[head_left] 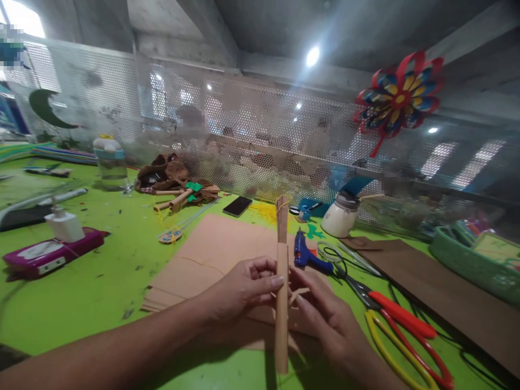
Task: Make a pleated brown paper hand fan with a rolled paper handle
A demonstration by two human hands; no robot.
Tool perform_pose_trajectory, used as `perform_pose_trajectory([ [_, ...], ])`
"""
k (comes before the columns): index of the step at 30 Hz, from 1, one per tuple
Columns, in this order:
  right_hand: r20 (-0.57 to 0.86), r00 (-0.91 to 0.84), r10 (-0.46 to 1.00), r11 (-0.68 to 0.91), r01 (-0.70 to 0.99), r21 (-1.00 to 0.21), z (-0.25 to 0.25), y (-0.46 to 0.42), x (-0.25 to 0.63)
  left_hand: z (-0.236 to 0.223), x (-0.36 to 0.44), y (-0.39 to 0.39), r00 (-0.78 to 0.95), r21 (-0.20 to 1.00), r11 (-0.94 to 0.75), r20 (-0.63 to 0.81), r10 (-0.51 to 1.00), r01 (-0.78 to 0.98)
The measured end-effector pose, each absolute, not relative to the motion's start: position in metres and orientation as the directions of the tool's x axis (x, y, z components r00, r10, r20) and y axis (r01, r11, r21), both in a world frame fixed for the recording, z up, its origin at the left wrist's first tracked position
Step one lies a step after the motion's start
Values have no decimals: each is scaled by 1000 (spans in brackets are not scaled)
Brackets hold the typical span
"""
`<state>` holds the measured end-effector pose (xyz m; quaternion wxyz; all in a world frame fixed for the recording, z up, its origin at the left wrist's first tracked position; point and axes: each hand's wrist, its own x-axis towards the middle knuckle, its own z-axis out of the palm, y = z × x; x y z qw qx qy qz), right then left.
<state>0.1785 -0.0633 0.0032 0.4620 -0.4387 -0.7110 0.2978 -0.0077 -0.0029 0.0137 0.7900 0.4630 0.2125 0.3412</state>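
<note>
A slim brown paper roll (281, 303) stands nearly upright in front of me, with narrower brown strips and a bit of yellow string (283, 203) at its top. My left hand (254, 281) pinches it from the left, the thumb laid across its front. On the other side, my right hand (325, 309) has its fingers bent and its thumb apart from the roll. Its index fingertip is at the roll's right edge; whether it touches is hard to see. Beneath both hands lies a stack of brown paper sheets (219, 238).
To the right lie a blue glue gun (306, 253), red-and-yellow-handled scissors (400, 319), a brown board (439, 287) and a green basket (467, 260). A phone (238, 206), more paper rolls (179, 199) and a white jar (339, 218) stand farther back. At left is a purple power strip (52, 254).
</note>
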Motion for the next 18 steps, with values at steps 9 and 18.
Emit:
perform_pose_trajectory([
  [9, 371, -328, 869, 486, 422, -766, -22, -73, 168, -1, -4, 4, 652, 886, 285, 26, 758, -366],
  [18, 345, -335, 877, 469, 440, -766, -24, -69, 171, -4, -1, 3, 615, 878, 281, 19, 788, -387],
])
